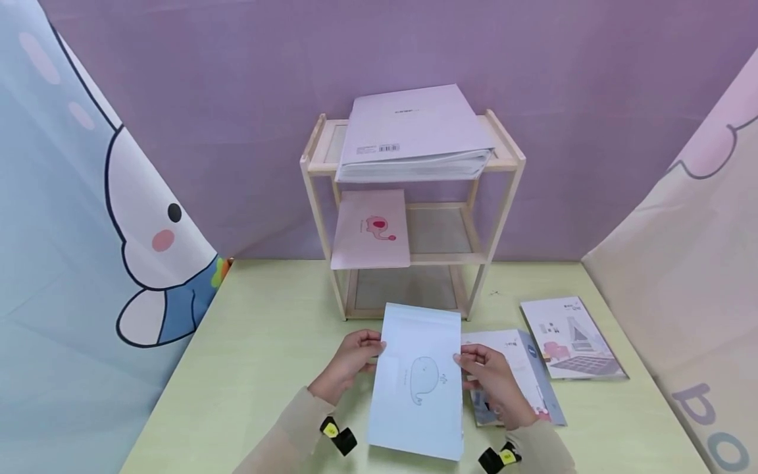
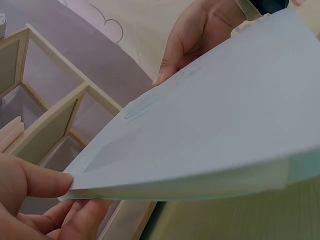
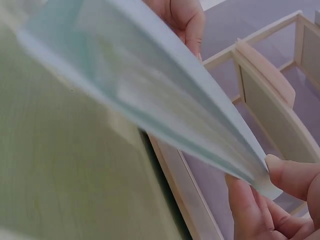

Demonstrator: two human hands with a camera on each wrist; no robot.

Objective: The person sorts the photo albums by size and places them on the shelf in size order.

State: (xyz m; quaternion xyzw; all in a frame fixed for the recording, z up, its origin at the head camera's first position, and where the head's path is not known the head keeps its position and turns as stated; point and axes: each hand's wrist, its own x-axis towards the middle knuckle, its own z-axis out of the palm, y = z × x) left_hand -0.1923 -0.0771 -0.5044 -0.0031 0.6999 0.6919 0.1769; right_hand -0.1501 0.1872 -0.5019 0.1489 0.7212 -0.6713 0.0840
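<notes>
Whale booklet (image 1: 416, 382): smooth paper, faint sheen. Shelf (image 1: 447, 259): matt wood. Purple backdrop (image 1: 237, 131): matt cloth.

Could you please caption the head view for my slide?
Left hand and right hand hold a whale booklet before a shelf.

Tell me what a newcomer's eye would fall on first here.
Probably the pale blue whale booklet, its edges pinched by the left hand and right hand above the table. Next, likely the bulky white stack atop the wooden rack and the pink elephant booklet on its middle shelf, left side. The large cartoon figure on the cloth at far left also stands out.
</notes>
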